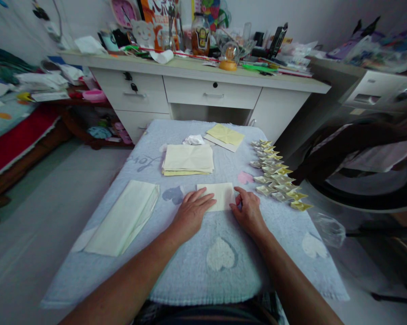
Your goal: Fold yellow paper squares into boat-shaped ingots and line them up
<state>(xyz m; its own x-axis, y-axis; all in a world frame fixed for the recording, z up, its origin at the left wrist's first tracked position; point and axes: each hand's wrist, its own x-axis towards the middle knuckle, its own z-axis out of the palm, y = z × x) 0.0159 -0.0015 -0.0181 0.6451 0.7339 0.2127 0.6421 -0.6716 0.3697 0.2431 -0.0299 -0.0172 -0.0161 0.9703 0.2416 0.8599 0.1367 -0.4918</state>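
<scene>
Pale yellow paper sheet (220,195) lies flat at mid-surface of the blue towel-covered table (176,271); left hand (191,212) presses its left edge with fingers spread flat, right hand (248,211) pinches its right edge with curled fingers. Risk, as judged: uneven pressure on the soft towel could skew the crease. A wide right-hand sweep could scatter the folded paper pieces (278,176) lined along the right edge.

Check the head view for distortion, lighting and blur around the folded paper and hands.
Head view: wide-angle bending curves the desk edge and outer margins; light is dim, flat and bluish, no glare; left hand, right hand and pale paper are fairly sharp; corners go soft.
</scene>
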